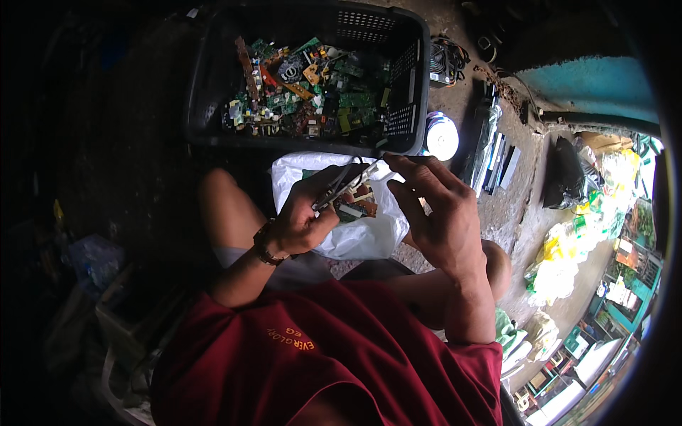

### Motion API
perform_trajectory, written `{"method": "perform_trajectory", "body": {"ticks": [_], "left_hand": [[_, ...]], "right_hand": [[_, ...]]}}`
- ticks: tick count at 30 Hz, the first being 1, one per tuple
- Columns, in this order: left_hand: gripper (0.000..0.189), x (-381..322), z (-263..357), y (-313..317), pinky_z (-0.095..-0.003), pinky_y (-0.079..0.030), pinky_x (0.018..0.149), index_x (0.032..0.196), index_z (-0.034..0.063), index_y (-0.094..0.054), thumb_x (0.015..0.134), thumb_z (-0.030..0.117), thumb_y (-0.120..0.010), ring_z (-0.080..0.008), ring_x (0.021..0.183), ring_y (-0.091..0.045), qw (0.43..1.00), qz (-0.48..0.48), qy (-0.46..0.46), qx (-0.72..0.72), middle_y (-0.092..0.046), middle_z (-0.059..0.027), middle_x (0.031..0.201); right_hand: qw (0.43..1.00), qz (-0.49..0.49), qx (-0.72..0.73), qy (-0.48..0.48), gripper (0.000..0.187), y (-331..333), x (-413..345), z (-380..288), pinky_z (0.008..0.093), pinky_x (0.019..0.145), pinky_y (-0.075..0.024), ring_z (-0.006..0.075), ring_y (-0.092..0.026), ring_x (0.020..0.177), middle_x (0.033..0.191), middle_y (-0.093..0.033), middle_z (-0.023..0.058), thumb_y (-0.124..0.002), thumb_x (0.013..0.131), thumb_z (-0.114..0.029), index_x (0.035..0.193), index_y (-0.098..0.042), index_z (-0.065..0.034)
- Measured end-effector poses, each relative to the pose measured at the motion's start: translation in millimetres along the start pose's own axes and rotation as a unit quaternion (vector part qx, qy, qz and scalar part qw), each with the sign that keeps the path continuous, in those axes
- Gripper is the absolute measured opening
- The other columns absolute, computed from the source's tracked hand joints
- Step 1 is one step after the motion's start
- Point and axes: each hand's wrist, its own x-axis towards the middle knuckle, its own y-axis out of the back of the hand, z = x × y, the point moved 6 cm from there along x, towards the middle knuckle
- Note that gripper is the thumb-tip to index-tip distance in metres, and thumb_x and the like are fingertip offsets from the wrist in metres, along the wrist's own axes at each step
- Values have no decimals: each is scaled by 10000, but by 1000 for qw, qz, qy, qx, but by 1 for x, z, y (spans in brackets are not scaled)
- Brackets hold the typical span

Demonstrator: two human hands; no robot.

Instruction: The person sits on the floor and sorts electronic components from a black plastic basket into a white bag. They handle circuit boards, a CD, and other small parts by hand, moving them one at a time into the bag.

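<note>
My left hand (305,215), with a watch (266,245) on its wrist, grips a narrow electronic part (349,189) with pale connectors along it. A dark wire (347,171) loops up from the part. My right hand (445,215) is at the part's far end, its index fingertip beside or touching a thin dark piece; whether it pinches that piece is hard to see. Below both hands lies an open white plastic sack (354,239) with several circuit boards (366,206) inside. Just beyond it stands a black plastic basket (298,142) holding a heap of circuit boards (314,88).
Right of the basket sit a power supply unit with a fan (445,61) and a stack of discs (442,137). Dark flat pieces (495,160) lie farther right. Plastic bags (565,250) pile up along the bright right side. My bent knees flank the sack.
</note>
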Motion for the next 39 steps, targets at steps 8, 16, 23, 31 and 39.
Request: {"method": "perform_trajectory", "body": {"ticks": [8, 16, 23, 31, 39], "left_hand": [[510, 1, -11, -7, -401, -510, 939, 1375, -48, -520, 903, 123, -430, -245, 1048, -633, 998, -9, 26, -59, -650, -178, 1168], [934, 10, -18, -15, -517, -603, 767, 1491, -35, -414, 1015, 731, -169, -327, 861, -706, 858, 100, 132, -486, -676, -262, 1067], [736, -4, -25, -14, -447, -572, 884, 1449, -17, -472, 1081, 577, -240, -298, 983, -697, 885, 7, 253, -391, -678, -225, 1166], [353, -45, -53, 62, -283, -502, 893, 1307, 36, -626, 1091, 292, -516, -119, 995, -633, 967, 169, 165, 92, -715, -90, 1155], [217, -32, -38, 52, -244, -469, 829, 1182, 23, -684, 1039, 171, -615, -85, 922, -598, 958, 173, 119, 193, -711, -42, 1126]], "right_hand": [[999, 30, 12, 1, 322, -1, -4, 5, 318, 734, -573, 201, -721, 834, 1036, -720, 100, -720, 895, -6, 1211, -716, -64], [1000, 21, -19, 12, 284, 0, -3, 9, 309, 709, -552, 188, -694, 789, 1008, -716, 99, -716, 906, -33, 1189, -721, -63], [999, 47, 4, -5, 288, 9, -4, 13, 395, 706, -548, 326, -698, 835, 980, -688, 112, -710, 905, -58, 1191, -700, -87], [997, 63, -26, -36, 305, 30, -6, 19, 362, 711, -565, 265, -727, 832, 1010, -714, 116, -727, 902, -59, 1206, -713, -84], [999, 23, -12, -21, 313, 15, -2, 21, 381, 744, -567, 312, -717, 877, 1024, -714, 112, -743, 894, -66, 1204, -702, -82]]}}
